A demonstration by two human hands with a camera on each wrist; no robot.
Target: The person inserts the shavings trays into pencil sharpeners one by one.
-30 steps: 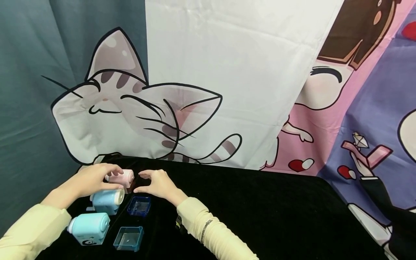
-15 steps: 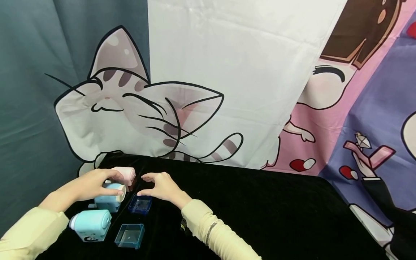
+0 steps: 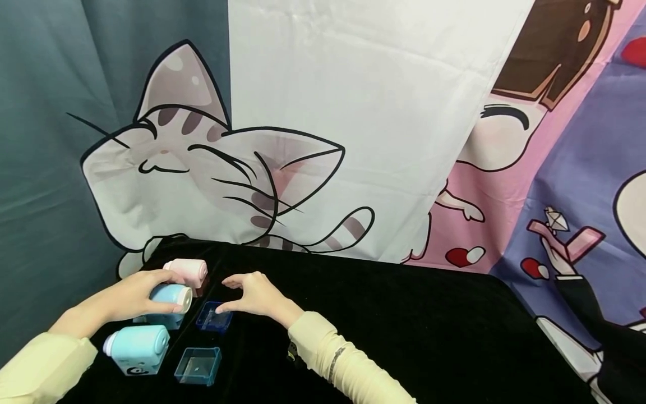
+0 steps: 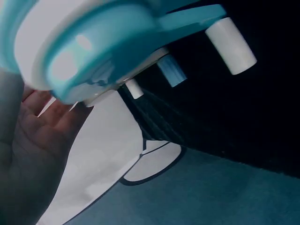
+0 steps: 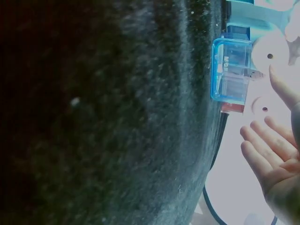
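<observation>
In the head view my left hand (image 3: 133,297) holds the blue pencil sharpener (image 3: 164,293) from above, thumb on the near side and fingers over the far side. Behind it stands a pink pencil sharpener (image 3: 189,271); nearer stands a teal one (image 3: 138,347), whose crank (image 4: 192,23) looms large in the left wrist view. My right hand (image 3: 259,297) hovers with fingers spread and nothing between them. Its thumb overlaps the clear dark-blue drawer (image 3: 214,318). In the right wrist view the fingers and palm (image 5: 276,159) show beside the sharpeners' round fronts.
A clear teal-blue drawer (image 3: 198,367) lies in front of the teal sharpener. Black cloth (image 3: 404,331) covers the table, which ends against a printed cat curtain (image 3: 202,185). A small dark object (image 3: 292,353) shows by the right sleeve.
My left hand has come from over the pink sharpener down and nearer onto the blue one. My right hand has shifted slightly right and nearer, its thumb now over the dark-blue drawer.
</observation>
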